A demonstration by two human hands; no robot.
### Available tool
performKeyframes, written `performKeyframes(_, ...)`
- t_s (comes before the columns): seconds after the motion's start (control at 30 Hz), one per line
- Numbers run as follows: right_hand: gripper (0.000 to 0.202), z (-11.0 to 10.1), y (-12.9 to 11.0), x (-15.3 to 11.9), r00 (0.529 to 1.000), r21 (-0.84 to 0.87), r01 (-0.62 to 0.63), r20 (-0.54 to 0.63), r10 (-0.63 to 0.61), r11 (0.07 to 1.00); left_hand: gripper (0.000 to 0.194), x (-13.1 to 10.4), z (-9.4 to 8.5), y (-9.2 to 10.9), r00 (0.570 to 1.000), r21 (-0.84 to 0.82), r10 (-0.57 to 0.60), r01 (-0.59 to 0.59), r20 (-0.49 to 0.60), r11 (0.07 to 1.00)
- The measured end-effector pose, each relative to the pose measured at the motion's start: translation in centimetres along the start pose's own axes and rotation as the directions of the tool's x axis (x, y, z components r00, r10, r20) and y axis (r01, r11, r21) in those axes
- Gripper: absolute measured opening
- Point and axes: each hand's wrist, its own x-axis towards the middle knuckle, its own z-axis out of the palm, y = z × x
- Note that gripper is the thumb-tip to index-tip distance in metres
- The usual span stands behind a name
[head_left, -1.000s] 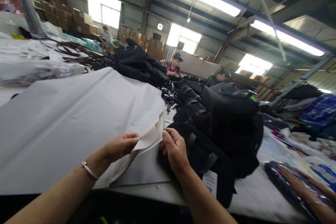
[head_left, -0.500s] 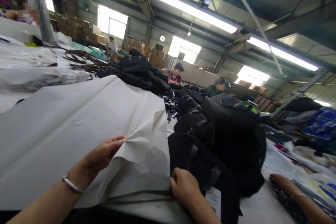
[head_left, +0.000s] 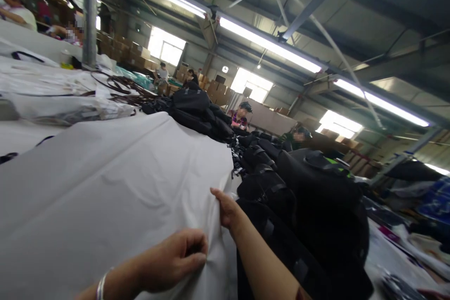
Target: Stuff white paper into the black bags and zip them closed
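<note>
Across the broad white work surface (head_left: 21,132) lies a large, pale grey-white sheet of thin, flexible material (head_left: 116,197). The sheet spreads to the left of both hands and well beyond them, with long shallow creases and a gathered fold along its right side. Judged from these folds, the sheet should handle as light for its area, soft enough to bend freely and apt to retain creases; its slipperiness cannot be determined. Preferred holding points: the free right edge and the near corner, thumb above, fingers beneath.

Just beside the sheet, on the right, stands a heap of black, soft-sided bags with dark straps (head_left: 323,201).

Left grip (head_left: 172,260): a bare hand, fingers curled, thumb and forefinger pinching the fold near the sheet's front right part. Right grip (head_left: 228,210): a bare hand at the right edge, farther forward, thumb extended along the material; whether the fingers press from below cannot be told.

A narrow silver-coloured bracelet (head_left: 101,287) encircles the left wrist.
</note>
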Motion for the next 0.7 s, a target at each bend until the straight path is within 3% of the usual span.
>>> performKeyframes(0.13, 0.036, 3.0, 1.3, 2.6, 0.993, -0.021, -0.103, 0.052, 0.104, 0.994, 0.009, -0.1, 0.3, -0.5, 1.000, -0.023, -0.002, 0.001, -0.014, 1.000)
performKeyframes(0.3, 0.032, 6.5, 3.0, 4.9, 0.994, -0.074, -0.067, 0.082, 0.073, 0.995, 0.010, 1.2, 1.6, -3.9, 0.992, -0.019, 0.107, -0.109, -0.066, 0.994)
performKeyframes(0.43, 0.028, 7.2, 4.8, 5.9, 0.990, -0.153, -0.074, 0.107, 0.091, 0.985, 0.016, 0.6, 0.7, -5.2, 0.987, -0.001, 0.157, -0.157, 0.028, 0.988)
performKeyframes(0.5, 0.027, 6.5, 5.2, 5.9, 0.986, -0.197, -0.088, 0.124, 0.114, 0.976, 0.011, -1.2, -1.3, -4.3, 0.985, 0.023, 0.172, -0.172, -0.007, 0.985)
performKeyframes(0.53, 0.025, 5.9, 5.2, 5.7, 0.985, -0.214, -0.087, 0.129, 0.116, 0.973, 0.004, -2.4, -2.7, -3.7, 0.981, 0.049, 0.178, -0.175, -0.075, 0.983)
performKeyframes(0.6, 0.023, 4.3, 4.8, 5.1, 0.985, -0.234, -0.077, 0.130, 0.110, 0.969, 0.012, -5.1, -6.4, -2.5, 0.953, 0.147, 0.163, -0.129, -0.254, 0.981)
performKeyframes(0.67, 0.023, 2.2, 4.0, 3.9, 0.988, -0.245, -0.074, 0.115, 0.105, 0.967, 0.023, -7.8, -10.9, -2.1, 0.883, 0.230, 0.084, 0.027, -0.461, 0.973)
performKeyframes(0.7, 0.023, 1.0, 3.6, 3.1, 0.989, -0.252, -0.082, 0.099, 0.110, 0.964, 0.028, -9.0, -13.5, -2.4, 0.809, 0.284, 0.052, 0.144, -0.586, 0.948)
